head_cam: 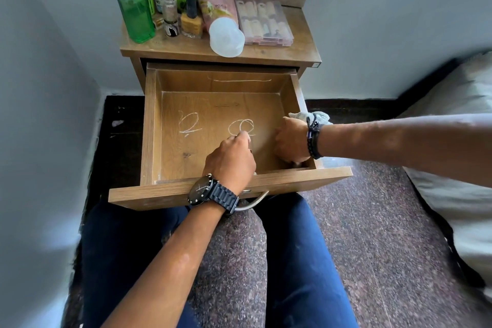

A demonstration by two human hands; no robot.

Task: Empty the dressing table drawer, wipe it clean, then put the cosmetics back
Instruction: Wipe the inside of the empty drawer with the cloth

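Drawer [153, 125] emptied, chalk-marked; left hand [231, 161] pinches something small, right hand [291, 141] curled, contents hidden. Next: fetch the cloth [310, 116] and wipe.

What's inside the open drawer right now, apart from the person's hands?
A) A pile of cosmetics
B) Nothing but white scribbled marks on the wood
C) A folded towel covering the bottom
B: the drawer floor is bare wood with white scribbles, while the cosmetics stand on the tabletop above.
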